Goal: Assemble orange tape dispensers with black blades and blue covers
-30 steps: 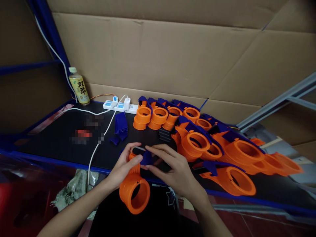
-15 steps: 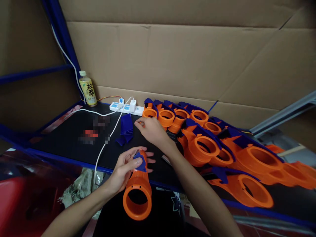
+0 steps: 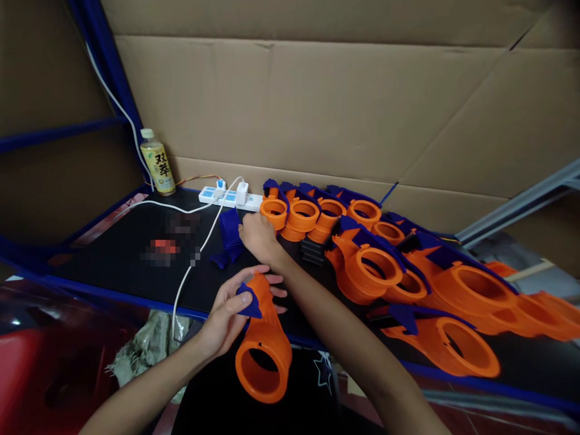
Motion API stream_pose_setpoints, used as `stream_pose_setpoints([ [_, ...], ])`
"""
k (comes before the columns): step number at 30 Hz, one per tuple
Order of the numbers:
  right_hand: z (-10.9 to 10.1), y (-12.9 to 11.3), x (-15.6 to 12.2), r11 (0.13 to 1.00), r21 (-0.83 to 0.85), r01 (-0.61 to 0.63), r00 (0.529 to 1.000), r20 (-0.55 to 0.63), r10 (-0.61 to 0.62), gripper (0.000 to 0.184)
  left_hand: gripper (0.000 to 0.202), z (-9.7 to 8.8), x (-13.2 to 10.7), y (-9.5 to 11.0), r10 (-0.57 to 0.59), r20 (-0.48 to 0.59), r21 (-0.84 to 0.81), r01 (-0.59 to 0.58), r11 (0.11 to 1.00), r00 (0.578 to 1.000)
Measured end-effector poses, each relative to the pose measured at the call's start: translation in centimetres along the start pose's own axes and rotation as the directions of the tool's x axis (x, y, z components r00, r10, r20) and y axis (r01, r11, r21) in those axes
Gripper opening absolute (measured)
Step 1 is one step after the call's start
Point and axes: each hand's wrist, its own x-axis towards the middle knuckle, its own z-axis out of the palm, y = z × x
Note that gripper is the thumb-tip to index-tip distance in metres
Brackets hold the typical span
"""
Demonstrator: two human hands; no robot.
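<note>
My left hand [image 3: 225, 315] is wrapped round an orange tape dispenser [image 3: 268, 326], thumb pressing on a blue plastic piece [image 3: 250, 304] at its narrow end. The dispenser's round ring hangs down toward me. Farther back, my right hand [image 3: 259, 237] is closed with its fingers curled down, at the right edge of a stack of flat blue plates [image 3: 230, 225]. What its fingertips hold, if anything, is hidden. Small blue pieces [image 3: 220, 260] lie just in front of that stack. Right of my right hand sits a dark ribbed block [image 3: 312, 251].
Several orange-and-blue tape dispensers [image 3: 376, 269] crowd the right side of the black table [image 3: 122, 254]. A white power strip [image 3: 230, 197] with plugs and a cable [image 3: 205, 244] lies at the back. A yellow-labelled bottle [image 3: 158, 164] stands back left, against the cardboard wall [image 3: 308, 109].
My right hand has moved left, up to the stack of blue plates. In my left hand the tape dispenser has turned, its ring swinging to the right.
</note>
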Motion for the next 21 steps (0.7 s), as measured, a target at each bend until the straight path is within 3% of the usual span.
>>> stream_pose_setpoints([
  [5,0.2,-0.5,0.0,1.0,-0.013,0.004,1.0,0.014,-0.004,0.039,0.056,-0.2,-0.2,-0.1,-0.006,-0.035,-0.011,0.006,1.0,0.999],
  [10,0.1,-0.6,-0.3,0.999,-0.025,0.021,1.0,0.017,-0.021,0.035,0.054,-0.4,-0.3,0.1,-0.037,-0.001,-0.051,0.037,0.998,0.999],
  [21,-1.2,-1.4,-1.5,0.999,-0.038,0.031,0.997,-0.074,-0.034,0.034,0.05,-0.9,-0.4,0.6,-0.057,-0.047,-0.105,0.052,0.993,0.997],
])
